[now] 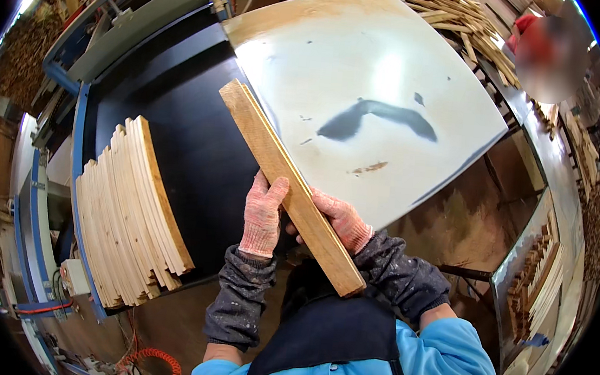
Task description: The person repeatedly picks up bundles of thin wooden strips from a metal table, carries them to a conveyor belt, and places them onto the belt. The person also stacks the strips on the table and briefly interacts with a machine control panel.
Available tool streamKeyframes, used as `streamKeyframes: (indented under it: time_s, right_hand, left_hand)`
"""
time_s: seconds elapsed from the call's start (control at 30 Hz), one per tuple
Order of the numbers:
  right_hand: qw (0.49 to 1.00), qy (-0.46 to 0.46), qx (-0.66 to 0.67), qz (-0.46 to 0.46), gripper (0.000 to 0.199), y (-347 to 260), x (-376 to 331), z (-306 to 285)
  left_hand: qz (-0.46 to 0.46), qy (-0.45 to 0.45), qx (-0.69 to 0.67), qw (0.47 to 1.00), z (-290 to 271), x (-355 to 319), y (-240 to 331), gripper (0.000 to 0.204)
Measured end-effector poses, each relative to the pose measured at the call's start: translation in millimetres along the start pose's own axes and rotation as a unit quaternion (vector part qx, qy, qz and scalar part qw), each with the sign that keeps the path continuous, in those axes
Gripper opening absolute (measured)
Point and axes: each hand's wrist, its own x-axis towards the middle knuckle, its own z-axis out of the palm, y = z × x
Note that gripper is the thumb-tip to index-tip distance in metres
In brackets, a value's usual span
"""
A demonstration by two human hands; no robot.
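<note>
I hold a long wooden board (281, 177) slantwise in front of my body, with a second, paler strip showing along its right edge. My left hand (263, 213), in a pinkish knit glove, closes on its left side, thumb across the broad face. From the right side my right hand (341, 219), gloved alike, grips the same board, and its lower fingers are partly hidden behind the wood. A row of pale wooden strips (125, 209) stands packed on the black machine bed (197, 151) to the left. The board's far end reaches over the edge of a light sheet-topped table (387, 152).
Loose wooden strips (461, 20) lie heaped beyond the table. A blue machine frame (78, 142) bounds the bed at left. More pieces (535, 283) stand on a metal bench at right. A person in red (536, 47) is at far right. A red coiled hose (160, 356) hangs low.
</note>
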Motion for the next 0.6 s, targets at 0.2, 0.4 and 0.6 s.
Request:
streamKeyframes:
  time_s: [0.2, 0.4, 0.6]
  right_hand:
    - [0.999, -0.018, 0.014, -0.029, 0.059, -29.6, -71.2, -48.9]
    - [0.979, 0.051, -0.153, -0.124, 0.064, -64.3, -172.2, -110.4]
    - [0.876, 0.165, -0.400, -0.214, 0.070, -77.5, -266.5, -157.5]
  left_hand:
    - [-0.014, -0.024, 0.025, 0.999, 74.8, -8.6, -34.7, 0.039]
    - [-0.010, -0.071, 0.048, 0.996, 167.3, -21.1, -96.2, 0.041]
    - [-0.085, -0.079, -0.020, 0.993, 265.4, -31.3, -164.3, 0.041]
